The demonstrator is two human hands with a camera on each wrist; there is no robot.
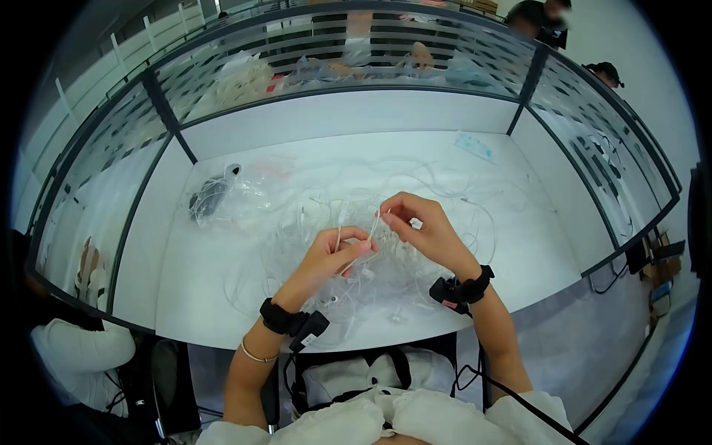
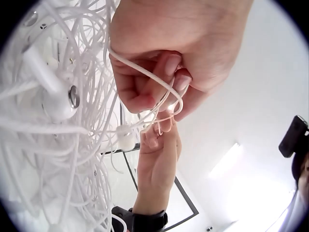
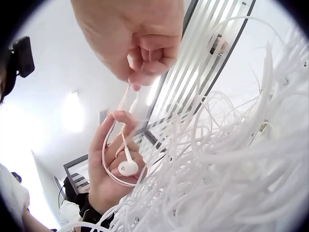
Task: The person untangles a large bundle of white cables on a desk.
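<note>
Over the middle of the table, my left hand [image 1: 331, 254] pinches a thin white earphone cable [image 2: 145, 71] between thumb and fingers, and the cable loops round those fingers. A white earbud [image 3: 128, 167] dangles against the left palm in the right wrist view. Just to the right and slightly farther away, my right hand [image 1: 428, 226] pinches a strand of the same white cable between thumb and fingertip, its other fingers curled. Below both hands lies a tangled pile of white earphone cables [image 3: 231, 159], with another earbud [image 2: 60, 104] near the left hand.
A dark grey object [image 1: 210, 196] with clear plastic and white cables lies at the table's left. A blue-and-clear packet [image 1: 475, 146] is at the back right. Low white panels [image 1: 341, 115] with striped glass surround the table [image 1: 519, 252]. People are beyond them.
</note>
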